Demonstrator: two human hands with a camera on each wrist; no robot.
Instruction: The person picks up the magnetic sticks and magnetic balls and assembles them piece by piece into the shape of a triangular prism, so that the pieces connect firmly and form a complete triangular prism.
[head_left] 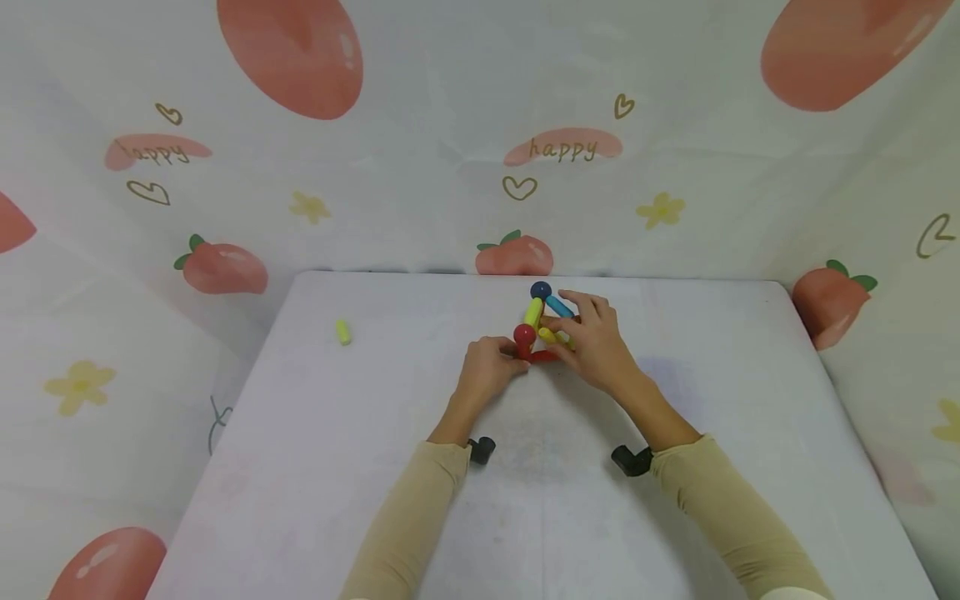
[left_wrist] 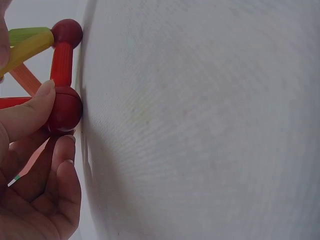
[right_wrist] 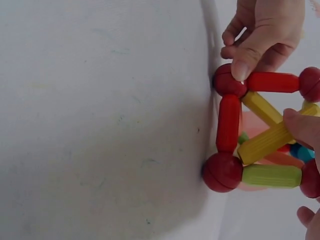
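Observation:
A frame of magnetic rods and balls stands near the far edge of the table, between the two hands. My left hand [head_left: 487,367] pinches a red ball [left_wrist: 66,112] at a bottom corner, thumb across it. A red rod [right_wrist: 228,122] joins that ball to another red ball [right_wrist: 222,172]. My right hand [head_left: 597,342] holds a yellow rod [right_wrist: 267,141] slantwise, its near end at the second ball. A lime rod [right_wrist: 271,176] also meets this ball. A dark blue ball [head_left: 541,290] and a blue rod [head_left: 559,307] show at the frame's far side.
One loose lime rod [head_left: 342,332] lies on the white table [head_left: 337,467], far to the left. Behind the table hangs a cloth [head_left: 420,167] printed with fruit and flowers. Each wrist wears a black camera mount [head_left: 632,461].

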